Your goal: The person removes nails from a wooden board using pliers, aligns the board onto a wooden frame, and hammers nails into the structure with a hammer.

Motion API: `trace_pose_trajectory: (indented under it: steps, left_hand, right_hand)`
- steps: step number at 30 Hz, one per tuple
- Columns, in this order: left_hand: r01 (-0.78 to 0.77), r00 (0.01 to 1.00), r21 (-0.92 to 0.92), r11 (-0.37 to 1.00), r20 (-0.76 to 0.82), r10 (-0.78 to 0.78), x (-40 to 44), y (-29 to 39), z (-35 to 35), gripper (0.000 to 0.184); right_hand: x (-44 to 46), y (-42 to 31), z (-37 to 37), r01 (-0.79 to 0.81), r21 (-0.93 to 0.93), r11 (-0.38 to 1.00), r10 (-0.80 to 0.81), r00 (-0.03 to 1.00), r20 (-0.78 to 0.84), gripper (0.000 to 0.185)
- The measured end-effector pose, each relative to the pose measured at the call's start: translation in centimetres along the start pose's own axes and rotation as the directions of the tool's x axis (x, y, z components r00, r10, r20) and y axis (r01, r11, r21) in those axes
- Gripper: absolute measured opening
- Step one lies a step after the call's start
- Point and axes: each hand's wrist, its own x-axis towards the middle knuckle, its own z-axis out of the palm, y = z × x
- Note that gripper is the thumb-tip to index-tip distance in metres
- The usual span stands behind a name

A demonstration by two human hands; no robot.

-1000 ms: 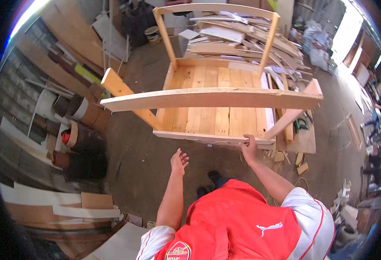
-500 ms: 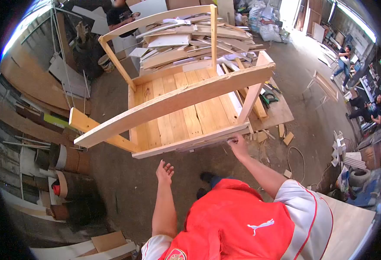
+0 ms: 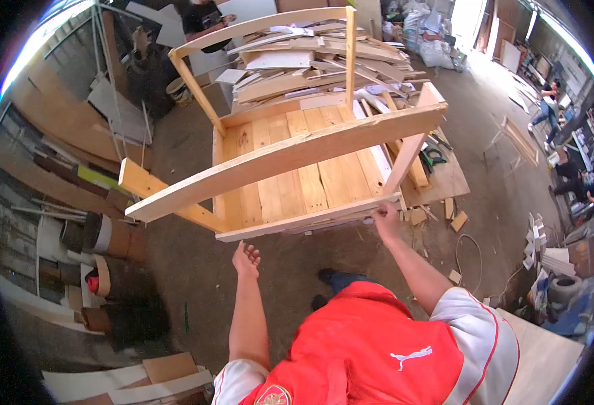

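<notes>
A wooden frame [image 3: 290,158] with a slatted plank base, corner posts and two long upper rails stands tilted in front of me. My right hand [image 3: 386,223] is closed at the right end of its lower front rail [image 3: 310,217], fingers against the edge. Just below that rail's left corner, my left hand [image 3: 246,258] is open with the palm up and the fingers loosely curled. Its fingertips come close to the wood, but whether they touch I cannot tell.
Behind the frame lies a heap of wood offcuts [image 3: 283,84]. A green-handled tool [image 3: 435,156] rests on a board [image 3: 452,181] at right. Small wood blocks [image 3: 458,221] and a cord [image 3: 480,260] are on the floor. Several people are farther back.
The view has shifted, so the frame appears slightly farther right. My left hand has risen closer to the frame's left corner, and my right hand has come up against the rail.
</notes>
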Motion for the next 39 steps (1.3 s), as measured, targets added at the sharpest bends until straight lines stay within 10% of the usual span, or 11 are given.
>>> trace_pose_trajectory:
  steps: [6,13,28,39]
  left_hand:
    - [-0.478,0.873,-0.26,0.839,-0.246,0.421,-2.7,7.5,-0.7,0.023]
    - [-0.804,0.594,-0.294,0.517,-0.415,0.689,-9.1,20.7,-0.8,0.057]
    - [-0.89,0.322,-0.361,0.278,-0.068,0.944,-7.0,27.2,-1.5,0.027]
    - [-0.799,0.22,-0.471,0.374,0.349,0.911,-4.7,31.0,-3.2,0.031]
  right_hand:
    - [2.5,0.0,-0.5,0.133,0.048,0.99,-0.133,0.991,0.002,0.03]
    - [2.7,-6.9,4.7,0.224,0.166,0.961,-0.258,0.938,0.232,0.026]
    - [-1.3,-18.1,15.5,0.451,0.28,0.847,-0.528,0.776,0.347,0.021]
    - [-12.7,-43.4,17.7,0.992,-0.043,0.119,-0.992,0.117,-0.048,0.034]
